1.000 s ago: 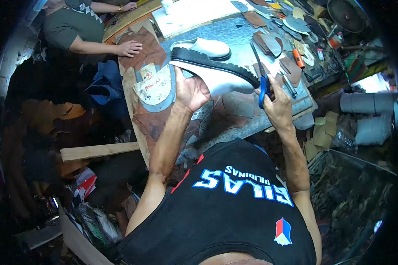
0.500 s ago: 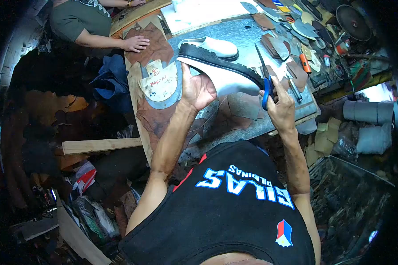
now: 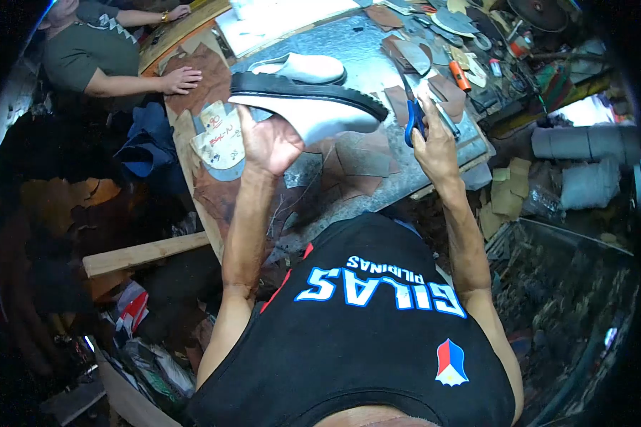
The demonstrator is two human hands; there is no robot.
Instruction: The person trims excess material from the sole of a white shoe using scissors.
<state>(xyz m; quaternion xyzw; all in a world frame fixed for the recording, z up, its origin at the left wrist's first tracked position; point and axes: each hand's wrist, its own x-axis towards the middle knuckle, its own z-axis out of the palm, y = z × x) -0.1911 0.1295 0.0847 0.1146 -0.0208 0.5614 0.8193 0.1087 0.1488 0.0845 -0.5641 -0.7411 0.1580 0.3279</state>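
Observation:
In my left hand (image 3: 272,144) is a white shoe (image 3: 327,125) with a thick black sole, held on its side above the table. The thumb goes up the heel end and the sole faces away from me. My right hand (image 3: 436,146) grips a pair of scissors (image 3: 414,122) by its blue handles, blades pointing away from me. A gap separates the scissors from the shoe's toe. Behind the held shoe, a second white shoe (image 3: 303,67) sits on the metal-topped table, its lower part hidden.
Brown leather pieces (image 3: 210,78) and a marked pattern piece (image 3: 217,136) lie on the table's left. An orange-handled tool (image 3: 460,76) and several scraps are at the right. Across the corner, another person's hand (image 3: 183,80) rests on leather. A wooden plank (image 3: 146,254) juts out at left.
My view has shifted, so the scene sits further left. The scissors have come away from the shoe's toe, and the shoe has turned slightly, showing less of its underside tread.

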